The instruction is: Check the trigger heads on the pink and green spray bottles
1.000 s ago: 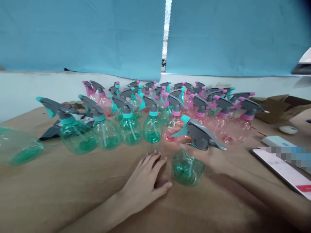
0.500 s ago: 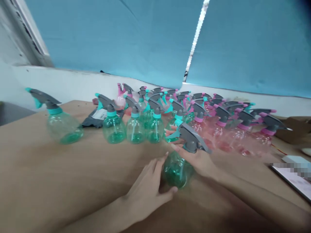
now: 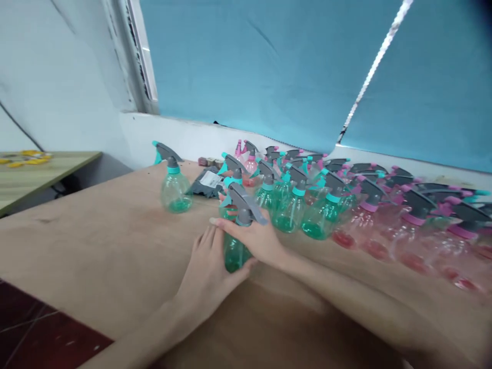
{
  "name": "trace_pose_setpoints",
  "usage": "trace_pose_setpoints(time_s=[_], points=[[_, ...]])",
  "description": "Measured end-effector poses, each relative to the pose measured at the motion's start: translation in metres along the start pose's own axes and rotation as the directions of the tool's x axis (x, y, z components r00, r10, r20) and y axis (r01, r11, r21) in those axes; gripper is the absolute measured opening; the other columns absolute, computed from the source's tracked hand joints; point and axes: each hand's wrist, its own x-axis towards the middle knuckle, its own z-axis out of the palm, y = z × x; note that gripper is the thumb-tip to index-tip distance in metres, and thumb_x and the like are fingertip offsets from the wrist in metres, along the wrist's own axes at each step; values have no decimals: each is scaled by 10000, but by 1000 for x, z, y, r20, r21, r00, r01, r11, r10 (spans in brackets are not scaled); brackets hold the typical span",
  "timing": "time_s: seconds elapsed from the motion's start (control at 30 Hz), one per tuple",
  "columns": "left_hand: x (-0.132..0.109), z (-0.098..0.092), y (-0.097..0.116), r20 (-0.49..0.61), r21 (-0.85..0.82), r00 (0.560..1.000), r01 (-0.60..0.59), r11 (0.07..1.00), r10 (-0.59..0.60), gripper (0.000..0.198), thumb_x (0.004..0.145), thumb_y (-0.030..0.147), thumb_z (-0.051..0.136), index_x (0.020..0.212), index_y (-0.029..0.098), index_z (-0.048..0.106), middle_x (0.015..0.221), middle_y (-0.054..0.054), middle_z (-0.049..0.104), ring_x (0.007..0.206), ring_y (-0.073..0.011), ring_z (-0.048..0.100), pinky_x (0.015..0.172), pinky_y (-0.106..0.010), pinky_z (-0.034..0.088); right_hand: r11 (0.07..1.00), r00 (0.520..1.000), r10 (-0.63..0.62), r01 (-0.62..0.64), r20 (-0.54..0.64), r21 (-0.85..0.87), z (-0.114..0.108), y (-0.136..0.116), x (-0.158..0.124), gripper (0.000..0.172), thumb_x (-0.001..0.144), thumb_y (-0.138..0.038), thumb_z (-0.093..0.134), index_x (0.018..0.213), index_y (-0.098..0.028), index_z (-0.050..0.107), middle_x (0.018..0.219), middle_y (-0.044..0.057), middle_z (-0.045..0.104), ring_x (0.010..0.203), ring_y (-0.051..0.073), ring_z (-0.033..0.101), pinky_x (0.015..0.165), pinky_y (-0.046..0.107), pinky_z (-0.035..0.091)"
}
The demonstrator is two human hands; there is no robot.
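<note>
A green see-through spray bottle (image 3: 232, 254) with a grey trigger head (image 3: 244, 205) stands on the brown table (image 3: 96, 241) near its middle. My right hand (image 3: 257, 237) is wrapped round its neck, just under the head. Against the bottle's lower left side lies my left hand (image 3: 207, 269), fingers curved around the body. Behind it stand rows of several more spray bottles, green ones (image 3: 292, 210) on the left and pink ones (image 3: 407, 225) on the right.
One green bottle (image 3: 173, 185) stands apart at the far left of the table. A dark packet with a white label (image 3: 207, 182) lies beside it. A blue curtain (image 3: 269, 66) hangs behind. A second table (image 3: 34, 171) is at the left, dark red floor below.
The view has swung left. My left hand moved from flat on the table onto the bottle's side. My right hand stayed on the bottle's neck.
</note>
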Motion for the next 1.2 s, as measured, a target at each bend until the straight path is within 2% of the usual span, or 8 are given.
trace_pose_setpoints(time_s=[0.17,0.3,0.43,0.5,0.63,0.8,1.0,1.2], points=[[5,-20,-32,-37,147,999,-33,989,38,540,849,528,535,1251,201,383,1144,-117,541,1068,-324,526,865,-461,430,987,962,-95,126,256,-105,4,-6,22,464,723,-491,659,1091,-217,587,923,33,670,855,183,623,760,321,504],[14,-28,-55,-57,271,998,48,961,-34,568,863,547,519,1278,181,391,1154,-128,533,1093,-328,507,881,-458,408,960,938,-35,128,346,-250,-16,-11,32,683,663,-587,676,1209,-205,527,1205,68,605,1055,220,573,804,341,493],[26,-28,-72,-87,389,994,100,916,-71,628,838,582,547,1291,168,417,1163,-141,532,1076,-341,514,873,-453,399,873,961,-55,177,270,-455,-40,-16,49,418,788,-485,602,1089,-195,597,1085,51,668,748,157,638,731,331,482],[33,-26,-77,-95,424,992,116,898,-83,650,828,595,554,1295,160,432,1150,-149,538,1071,-346,514,868,-452,398,798,971,-97,206,217,-566,-49,-17,61,330,816,-397,583,1064,-180,607,1022,53,689,758,170,637,765,341,461],[48,-24,-81,-71,470,991,134,872,-114,662,815,596,565,1285,139,468,1138,-163,545,1057,-348,517,857,-459,400,672,985,-101,174,143,-720,-53,-14,81,369,824,-362,552,1120,-145,586,1030,102,685,895,246,632,746,352,439],[70,-28,-83,45,530,982,133,838,-184,637,791,571,602,1253,142,510,1103,-154,587,1052,-360,520,867,-463,390,494,996,-8,83,91,-866,-37,-3,92,510,843,-406,521,1234,-80,504,1030,173,676,919,331,629,698,379,423],[85,-26,-90,64,542,983,112,833,-174,629,784,572,601,1229,131,535,1090,-173,589,1058,-388,505,857,-492,394,475,995,95,-6,44,-880,-19,0,98,496,899,-464,426,1161,-54,526,977,213,685,908,359,645,701,407,444],[92,-23,-94,42,562,983,125,818,-179,602,766,576,626,1194,158,556,1063,-168,575,1054,-399,493,854,-501,396,474,990,139,-48,20,-879,-14,1,105,360,925,-338,428,1127,-60,539,1011,222,675,926,344,648,706,405,465]])
